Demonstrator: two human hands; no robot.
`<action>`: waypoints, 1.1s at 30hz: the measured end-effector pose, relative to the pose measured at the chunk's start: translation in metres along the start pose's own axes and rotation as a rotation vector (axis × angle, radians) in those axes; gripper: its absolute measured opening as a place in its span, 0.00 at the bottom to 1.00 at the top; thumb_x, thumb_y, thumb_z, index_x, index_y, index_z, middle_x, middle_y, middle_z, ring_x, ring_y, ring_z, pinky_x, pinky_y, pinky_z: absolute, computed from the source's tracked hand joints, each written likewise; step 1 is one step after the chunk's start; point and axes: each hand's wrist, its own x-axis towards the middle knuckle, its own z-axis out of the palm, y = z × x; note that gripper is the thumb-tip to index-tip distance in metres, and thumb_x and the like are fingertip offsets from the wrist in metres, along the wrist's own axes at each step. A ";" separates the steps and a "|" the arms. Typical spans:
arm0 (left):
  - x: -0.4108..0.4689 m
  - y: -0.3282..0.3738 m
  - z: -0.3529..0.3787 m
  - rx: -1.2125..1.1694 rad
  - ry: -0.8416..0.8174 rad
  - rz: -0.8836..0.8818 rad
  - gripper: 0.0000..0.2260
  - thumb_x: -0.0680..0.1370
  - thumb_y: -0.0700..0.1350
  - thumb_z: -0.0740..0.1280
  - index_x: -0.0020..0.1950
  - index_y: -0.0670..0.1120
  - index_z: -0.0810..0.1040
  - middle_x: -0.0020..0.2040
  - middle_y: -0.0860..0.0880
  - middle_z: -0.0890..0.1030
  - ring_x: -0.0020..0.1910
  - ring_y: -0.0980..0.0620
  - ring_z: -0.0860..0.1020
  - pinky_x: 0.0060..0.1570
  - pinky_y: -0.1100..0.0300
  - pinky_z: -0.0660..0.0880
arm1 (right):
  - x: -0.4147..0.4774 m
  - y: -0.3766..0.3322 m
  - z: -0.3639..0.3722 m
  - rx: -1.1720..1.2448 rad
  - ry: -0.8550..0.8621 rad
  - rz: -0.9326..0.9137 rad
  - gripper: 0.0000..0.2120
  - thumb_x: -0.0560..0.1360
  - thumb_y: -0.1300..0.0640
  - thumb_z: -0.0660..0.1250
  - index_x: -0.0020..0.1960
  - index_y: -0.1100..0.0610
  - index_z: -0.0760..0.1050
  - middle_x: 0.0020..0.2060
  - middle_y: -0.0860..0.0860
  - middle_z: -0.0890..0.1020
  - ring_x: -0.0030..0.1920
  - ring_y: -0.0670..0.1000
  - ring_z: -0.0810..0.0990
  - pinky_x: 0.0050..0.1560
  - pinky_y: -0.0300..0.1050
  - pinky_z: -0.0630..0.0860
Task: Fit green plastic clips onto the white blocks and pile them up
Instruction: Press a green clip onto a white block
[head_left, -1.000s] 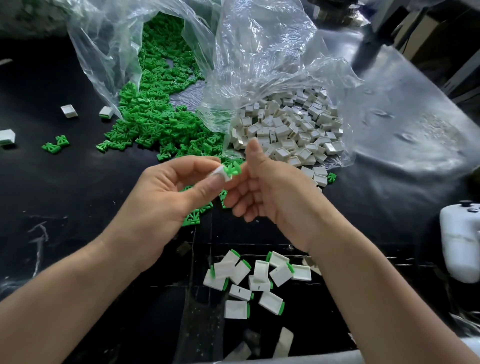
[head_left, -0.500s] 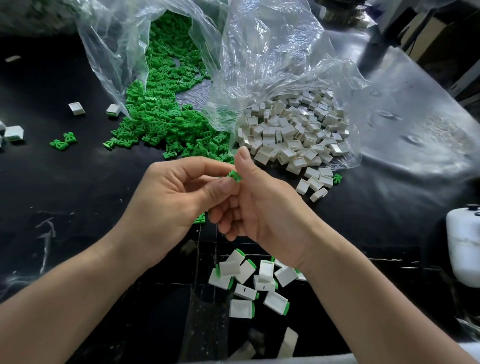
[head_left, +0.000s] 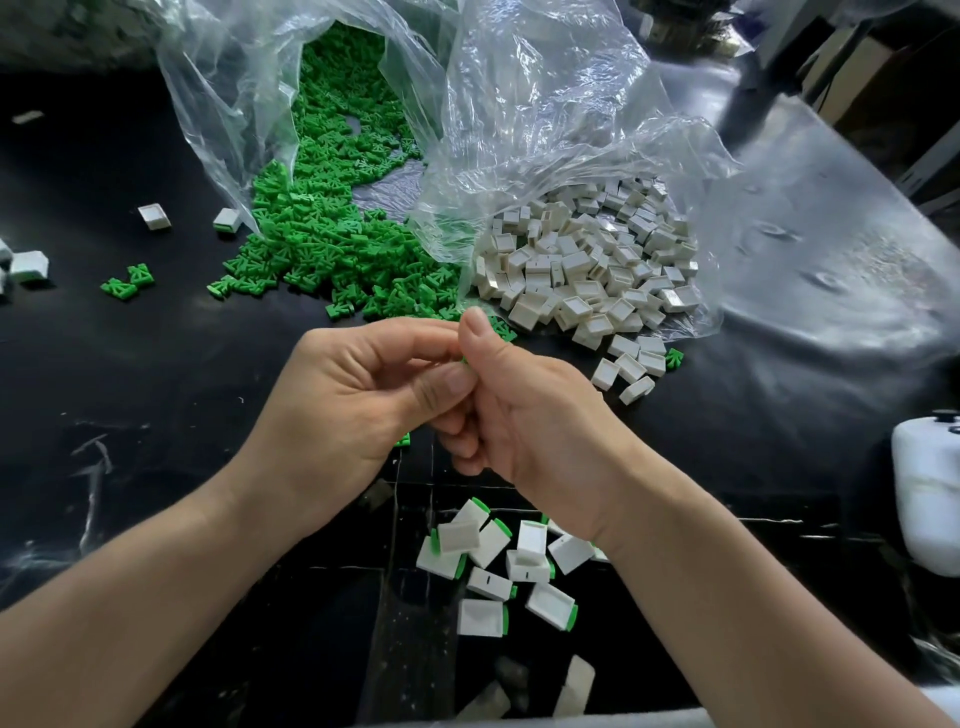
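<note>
My left hand (head_left: 343, 400) and my right hand (head_left: 524, 410) meet above the black table, fingers curled together round a white block with a green clip; only a sliver of green (head_left: 464, 358) shows between the thumbs. Behind them a heap of green clips (head_left: 322, 228) spills from a clear bag, and a heap of white blocks (head_left: 587, 270) lies in another clear bag to its right. Below my hands sits a small pile of fitted blocks (head_left: 498, 566), white with green edges.
Loose white blocks (head_left: 154, 216) and a pair of green clips (head_left: 127, 282) lie at the left on the black table (head_left: 130, 389). A white plastic container (head_left: 930, 493) stands at the right edge. Crumpled clear plastic (head_left: 545, 114) rises behind the heaps.
My hands have closed tighter together; the white block and green clip, plainly seen a second ago, are now almost hidden between the fingers. The view has shifted slightly.
</note>
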 end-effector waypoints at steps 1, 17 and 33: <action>0.000 0.000 0.000 0.006 0.001 0.001 0.10 0.68 0.37 0.66 0.48 0.36 0.80 0.28 0.41 0.76 0.25 0.44 0.75 0.27 0.55 0.77 | 0.000 0.000 0.000 -0.017 0.013 -0.005 0.27 0.66 0.38 0.54 0.48 0.61 0.71 0.29 0.50 0.68 0.30 0.46 0.65 0.32 0.40 0.63; -0.001 0.002 0.002 0.048 0.026 0.015 0.10 0.67 0.37 0.67 0.46 0.39 0.81 0.28 0.35 0.76 0.24 0.38 0.75 0.27 0.55 0.77 | -0.001 0.001 0.005 0.000 0.109 -0.006 0.20 0.78 0.45 0.51 0.35 0.57 0.67 0.25 0.48 0.67 0.29 0.47 0.64 0.32 0.41 0.62; 0.001 0.008 -0.006 -0.028 -0.017 -0.061 0.13 0.62 0.43 0.70 0.43 0.39 0.81 0.28 0.47 0.79 0.25 0.46 0.76 0.26 0.57 0.76 | 0.000 -0.003 -0.003 0.168 -0.187 0.012 0.20 0.74 0.39 0.51 0.50 0.48 0.76 0.30 0.47 0.66 0.29 0.44 0.64 0.32 0.37 0.64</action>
